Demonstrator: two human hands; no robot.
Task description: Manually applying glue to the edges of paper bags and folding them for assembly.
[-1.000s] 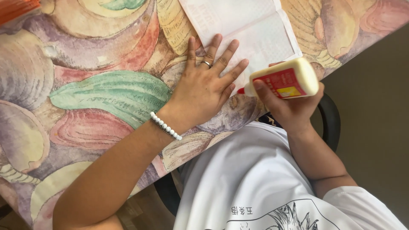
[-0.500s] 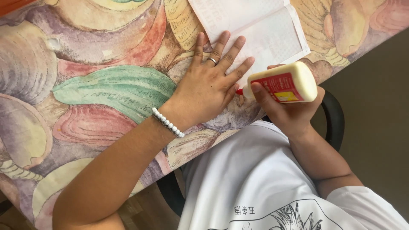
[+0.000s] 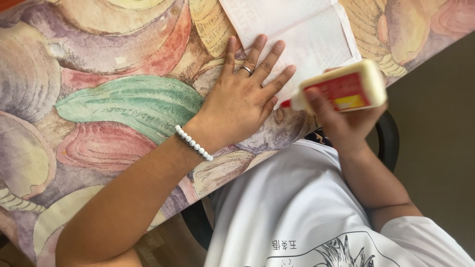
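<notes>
We press our left hand (image 3: 242, 106) flat, fingers spread, on the white paper (image 3: 302, 37) | right hand (image 3: 341, 116) grips the glue bottle (image 3: 341, 89), its red tip now swung closer beside our left fingers | gluing looks imminent.

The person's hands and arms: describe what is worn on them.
Both forearms are bare. The left hand wears a silver ring on one finger, and a bracelet of small white beads circles that wrist. The right hand shows no jewellery; a white short sleeve covers its upper arm.

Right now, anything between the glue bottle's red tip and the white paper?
Nothing separate. The right hand holds the glue bottle, its red tip at the white paper edge. The left hand lies flat beside it, fingers on the paper, close to the tip.
</notes>
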